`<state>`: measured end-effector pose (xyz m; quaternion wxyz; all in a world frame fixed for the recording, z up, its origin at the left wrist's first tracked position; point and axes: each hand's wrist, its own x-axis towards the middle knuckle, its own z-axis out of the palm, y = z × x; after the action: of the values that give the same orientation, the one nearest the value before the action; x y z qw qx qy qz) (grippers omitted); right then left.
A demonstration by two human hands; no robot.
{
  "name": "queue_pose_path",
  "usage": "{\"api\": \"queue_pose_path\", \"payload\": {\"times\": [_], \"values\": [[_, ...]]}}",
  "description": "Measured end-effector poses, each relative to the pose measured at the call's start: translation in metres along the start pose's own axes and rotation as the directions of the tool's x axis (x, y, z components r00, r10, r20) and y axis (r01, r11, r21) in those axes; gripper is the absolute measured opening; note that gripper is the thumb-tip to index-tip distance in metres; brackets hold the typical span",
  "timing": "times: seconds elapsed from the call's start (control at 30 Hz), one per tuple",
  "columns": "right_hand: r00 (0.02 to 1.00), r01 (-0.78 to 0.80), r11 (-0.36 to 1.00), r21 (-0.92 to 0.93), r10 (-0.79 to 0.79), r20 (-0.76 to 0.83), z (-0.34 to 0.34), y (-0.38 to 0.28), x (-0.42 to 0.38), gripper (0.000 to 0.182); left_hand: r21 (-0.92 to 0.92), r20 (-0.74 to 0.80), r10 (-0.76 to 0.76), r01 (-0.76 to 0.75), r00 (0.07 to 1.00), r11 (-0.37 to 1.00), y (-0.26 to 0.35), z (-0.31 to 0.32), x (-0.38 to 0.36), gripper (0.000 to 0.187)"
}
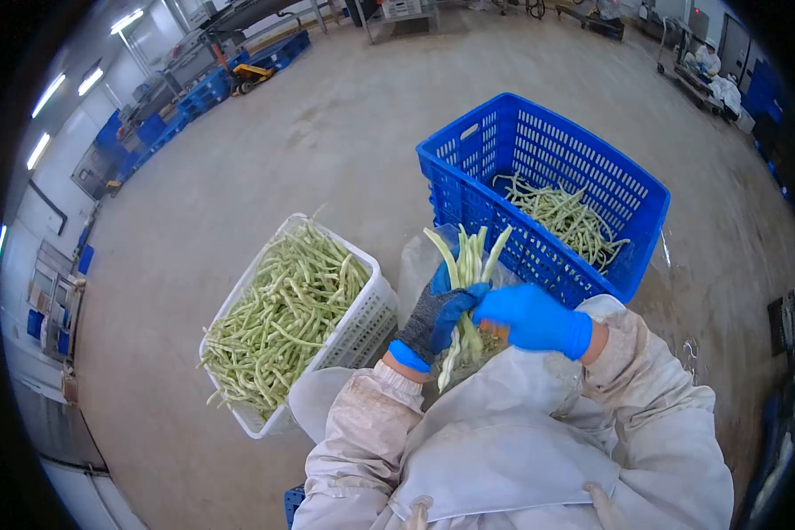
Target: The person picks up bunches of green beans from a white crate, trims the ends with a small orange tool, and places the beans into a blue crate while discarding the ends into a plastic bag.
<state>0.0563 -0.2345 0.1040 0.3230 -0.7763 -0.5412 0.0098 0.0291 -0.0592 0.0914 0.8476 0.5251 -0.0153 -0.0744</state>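
My left hand (440, 311), in a dark grey and blue glove, is closed around a bunch of long pale green beans (470, 258). The bean ends fan out above the fist, and a few hang below it. My right hand (536, 320), in a blue glove, is curled against the bunch from the right. A small orange-brown patch shows at its fingertips; what it is I cannot make out. Left of my hands a white crate (369, 311) is heaped with beans (283, 305). Ahead to the right, a blue crate (632, 256) has a smaller pile of beans (570, 221) at its bottom.
A clear plastic bag (412, 274) with scraps lies beneath my hands, between the crates. Blue pallets (205, 93) and a yellow pallet jack (252, 76) stand along the far left. Two people in white (708, 60) are by a cart at the far right.
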Motion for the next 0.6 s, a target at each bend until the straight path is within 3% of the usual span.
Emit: {"api": "queue_pose_path", "payload": {"times": [0.03,0.07,0.1,0.13,0.17,0.23,0.27,0.3,0.33,0.37,0.4,0.43,0.47,0.6], "values": [[0.991,-0.078,0.995,0.058,0.084,-0.108,-0.002,0.005,-0.001,0.028,0.000,-0.006,-0.007,0.007,1.000,1.000,0.001,-0.001,0.000,0.051],[0.990,-0.082,0.995,0.058,0.088,-0.108,-0.004,0.011,-0.002,0.028,0.000,-0.013,-0.010,0.010,1.000,1.000,0.003,-0.003,0.001,0.050],[0.914,-0.215,0.974,0.075,0.228,-0.336,-0.005,0.016,-0.004,0.030,0.033,0.018,-0.010,0.009,1.000,0.999,0.004,-0.008,0.003,0.046],[0.767,-0.333,0.935,0.122,0.344,-0.541,-0.009,0.021,-0.006,0.032,0.033,0.018,-0.009,0.009,1.000,0.999,0.004,-0.012,0.003,0.046],[0.767,-0.331,0.935,0.123,0.343,-0.542,-0.014,0.027,-0.006,0.032,-0.002,0.018,0.010,-0.010,1.000,1.000,0.005,-0.014,0.002,0.043],[0.378,-0.385,0.740,0.552,0.672,-0.637,-0.018,0.034,-0.013,0.023,-0.058,-0.052,0.006,-0.009,0.999,0.998,0.006,-0.016,-0.002,0.039],[0.380,-0.385,0.737,0.555,0.675,-0.632,-0.011,0.041,-0.020,0.023,-0.057,-0.058,0.003,-0.007,0.998,0.998,0.004,-0.018,-0.001,0.039],[0.649,-0.432,0.895,0.108,0.392,-0.652,0.002,0.050,-0.028,0.026,-0.084,-0.131,0.031,-0.042,0.991,0.996,0.001,-0.022,0.003,0.038],[0.867,-0.317,0.880,-0.355,0.117,-0.484,0.010,0.047,-0.032,0.029,-0.107,-0.201,0.054,-0.077,0.978,0.991,-0.003,-0.025,0.006,0.036],[0.870,-0.297,0.939,-0.172,0.192,-0.454,0.020,0.043,-0.033,0.023,-0.157,-0.257,0.111,-0.155,0.960,0.975,-0.008,-0.026,0.010,0.031],[0.873,-0.294,0.939,-0.179,0.187,-0.451,0.018,0.027,-0.027,0.023,-0.162,-0.257,0.116,-0.161,0.960,0.974,-0.007,-0.025,0.013,0.031],[0.868,-0.342,0.934,0.099,0.355,-0.348,0.014,0.002,-0.019,0.021,-0.194,-0.297,0.150,-0.214,0.943,0.957,-0.007,-0.023,0.014,0.029],[0.848,-0.399,0.840,0.366,0.491,-0.202,0.015,-0.016,-0.014,0.020,-0.221,-0.338,0.177,-0.261,0.924,0.940,-0.007,-0.022,0.015,0.028],[0.799,-0.403,0.805,0.435,0.542,-0.262,0.031,-0.035,0.002,0.019,-0.217,-0.416,0.265,-0.378,0.870,0.900,-0.008,-0.015,0.018,0.026]]}}
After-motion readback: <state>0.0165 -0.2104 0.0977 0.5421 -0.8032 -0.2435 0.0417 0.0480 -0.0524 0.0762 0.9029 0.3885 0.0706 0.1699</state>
